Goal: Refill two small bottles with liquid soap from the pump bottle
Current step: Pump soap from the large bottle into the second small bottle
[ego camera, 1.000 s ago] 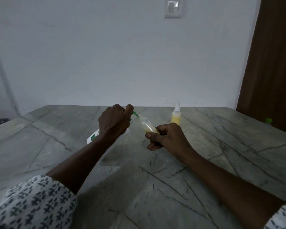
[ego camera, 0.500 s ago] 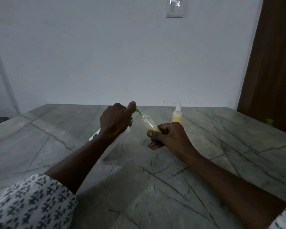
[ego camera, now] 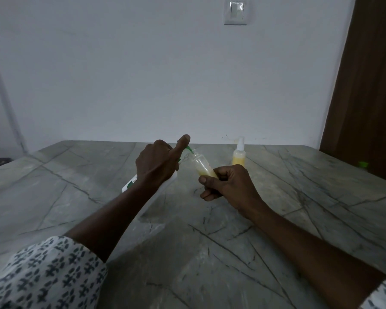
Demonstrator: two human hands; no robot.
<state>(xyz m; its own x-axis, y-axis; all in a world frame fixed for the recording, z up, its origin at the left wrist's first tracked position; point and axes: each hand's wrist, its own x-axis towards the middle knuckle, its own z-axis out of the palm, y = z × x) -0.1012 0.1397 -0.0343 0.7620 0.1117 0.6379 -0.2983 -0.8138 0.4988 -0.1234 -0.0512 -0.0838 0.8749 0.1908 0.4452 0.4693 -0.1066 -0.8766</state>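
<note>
My left hand grips the white pump bottle, tilted, with my thumb raised above its green pump head. The green nozzle points into the mouth of a small clear bottle. My right hand holds that small bottle tilted toward the nozzle; yellow soap fills its lower part. A second small bottle, capped in white and holding yellow soap, stands upright on the table just beyond my right hand.
The grey marble table stretches to a white wall. A small green object lies at the far right edge next to a brown door. A light switch is on the wall.
My left thumb has lifted off the pump head and now points up. Both hands and the two bottles have stayed almost in place.
</note>
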